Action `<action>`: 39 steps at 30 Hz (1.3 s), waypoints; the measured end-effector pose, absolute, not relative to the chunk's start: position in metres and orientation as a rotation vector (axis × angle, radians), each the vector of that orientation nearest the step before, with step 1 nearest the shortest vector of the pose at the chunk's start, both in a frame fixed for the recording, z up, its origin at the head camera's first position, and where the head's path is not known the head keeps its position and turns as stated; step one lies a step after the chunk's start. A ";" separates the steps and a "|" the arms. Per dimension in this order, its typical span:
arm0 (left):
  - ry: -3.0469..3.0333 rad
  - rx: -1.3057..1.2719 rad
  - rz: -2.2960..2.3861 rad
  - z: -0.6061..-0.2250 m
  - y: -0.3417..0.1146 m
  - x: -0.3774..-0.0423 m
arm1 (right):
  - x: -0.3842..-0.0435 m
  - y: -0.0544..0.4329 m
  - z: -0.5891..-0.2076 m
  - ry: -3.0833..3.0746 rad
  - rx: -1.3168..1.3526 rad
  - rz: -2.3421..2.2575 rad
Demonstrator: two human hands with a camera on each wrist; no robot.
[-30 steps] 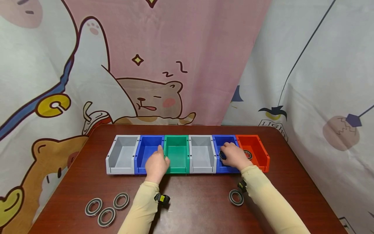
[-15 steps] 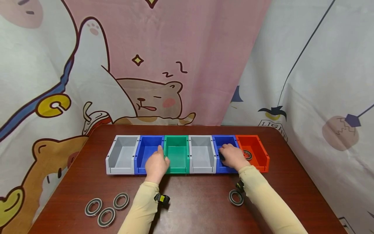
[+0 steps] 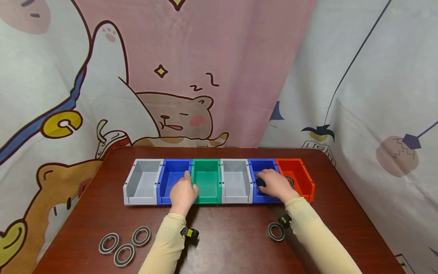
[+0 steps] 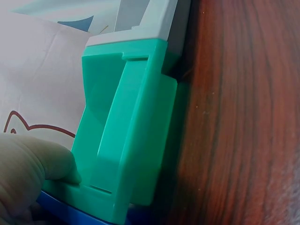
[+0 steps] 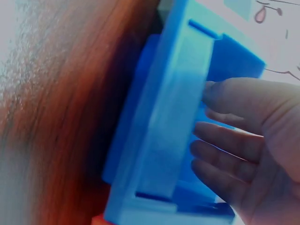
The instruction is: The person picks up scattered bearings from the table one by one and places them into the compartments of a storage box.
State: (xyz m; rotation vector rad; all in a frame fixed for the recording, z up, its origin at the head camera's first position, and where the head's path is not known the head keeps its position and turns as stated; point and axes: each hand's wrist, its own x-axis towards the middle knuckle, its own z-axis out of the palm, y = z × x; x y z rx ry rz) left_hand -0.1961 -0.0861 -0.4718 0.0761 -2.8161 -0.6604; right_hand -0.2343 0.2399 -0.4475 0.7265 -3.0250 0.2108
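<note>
A row of joined plastic storage bins stands on the table. My left hand (image 3: 183, 195) grips the wall shared by the left blue bin (image 3: 171, 199) and the green bin (image 3: 207, 190). In the left wrist view, the thumb (image 4: 56, 164) lies inside the green bin; the other fingers are mostly hidden. Over the right blue bin (image 3: 261, 165) is my right hand (image 3: 275, 184), its fingers loosely bent. The right wrist view shows nothing between its thumb and fingers (image 5: 225, 140). A dark round shape (image 3: 260, 182) shows by these fingertips, too covered to identify.
A bearing (image 3: 289, 181) lies in the red bin (image 3: 304, 182). Three bearings (image 3: 124, 255) lie at the table's front left, and one bearing (image 3: 275, 231) sits near the right sleeve. Grey bins (image 3: 143, 199) fill the row's other places. A printed curtain (image 3: 239, 76) hangs behind.
My right hand stays over the right blue bin and shifts only slightly. The ring seen at its fingertips a second ago is now a partly covered dark shape. My left hand has not moved.
</note>
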 end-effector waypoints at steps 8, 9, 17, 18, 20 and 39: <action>-2.814 0.083 -0.652 -0.471 -0.086 -0.195 | -0.213 0.252 -0.436 -2.981 0.683 0.406; -2.815 0.085 -0.652 -0.470 -0.086 -0.195 | -0.211 0.254 -0.435 -2.967 0.683 0.429; -2.827 0.086 -0.648 -0.471 -0.085 -0.195 | -0.190 0.266 -0.429 -2.927 0.618 0.604; -2.827 0.085 -0.647 -0.471 -0.085 -0.195 | -0.187 0.267 -0.428 -2.924 0.609 0.619; -2.828 0.085 -0.646 -0.471 -0.085 -0.195 | -0.183 0.269 -0.427 -2.911 0.610 0.643; -2.797 0.086 -0.658 -0.472 -0.085 -0.196 | -0.148 0.301 -0.443 -2.850 0.823 0.789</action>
